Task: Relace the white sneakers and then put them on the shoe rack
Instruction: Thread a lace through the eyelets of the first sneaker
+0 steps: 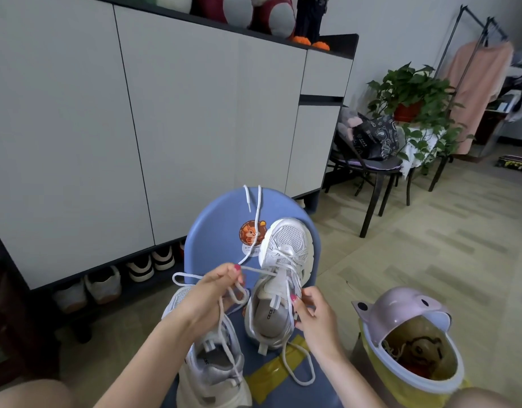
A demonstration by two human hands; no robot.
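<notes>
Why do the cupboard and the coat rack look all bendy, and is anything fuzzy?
In the head view, the wide-angle lens bows straight lines near the edges, so the cupboard doors lean and the clothes rack tilts; the far right corner smears into blur; the middle stays sharp, where the left hand and right hand work the shoelace; light is soft, shadows faint.

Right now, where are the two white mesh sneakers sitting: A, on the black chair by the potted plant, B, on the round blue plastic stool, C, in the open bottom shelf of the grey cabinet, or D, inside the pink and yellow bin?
B: both white mesh sneakers rest on the round blue plastic stool, in front of the person's hands.
</notes>
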